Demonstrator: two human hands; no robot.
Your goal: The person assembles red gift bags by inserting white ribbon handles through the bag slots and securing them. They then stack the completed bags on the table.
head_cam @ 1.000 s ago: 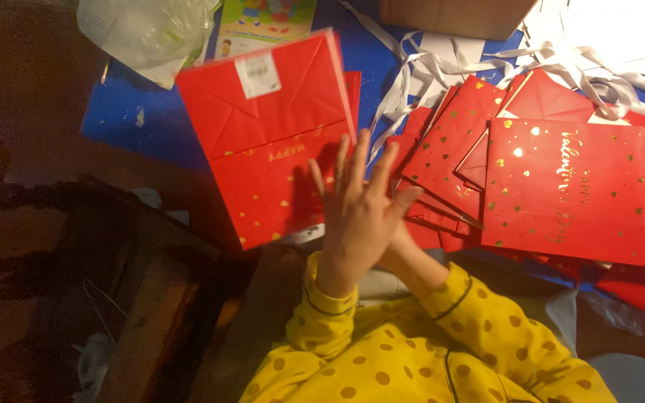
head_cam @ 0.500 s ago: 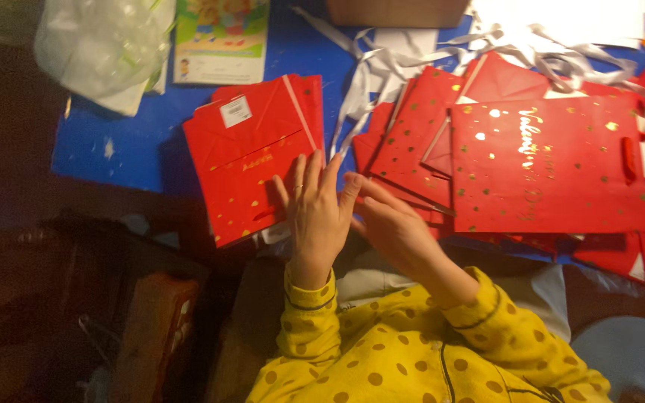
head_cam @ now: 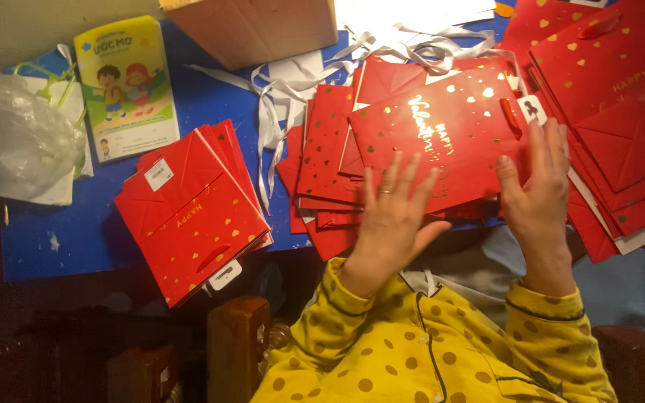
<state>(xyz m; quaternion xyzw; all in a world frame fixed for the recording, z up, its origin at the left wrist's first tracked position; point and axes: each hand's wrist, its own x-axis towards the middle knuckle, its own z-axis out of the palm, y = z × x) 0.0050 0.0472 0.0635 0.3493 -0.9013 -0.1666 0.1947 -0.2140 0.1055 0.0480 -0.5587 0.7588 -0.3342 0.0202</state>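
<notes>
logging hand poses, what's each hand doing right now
Left hand: open, fingers spread flat on the flat red paper gift bag with gold hearts.
Right hand: open, palm against that bag's right edge.

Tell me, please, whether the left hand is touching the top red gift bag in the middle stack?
Touching: the head view shows the left hand lying flat, fingers spread, on the top red gift bag, no gap showing.

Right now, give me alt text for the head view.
Both hands, left hand and right hand, press flat on a red gift bag atop a spread pile on a blue table; another red stack lies left.
</notes>
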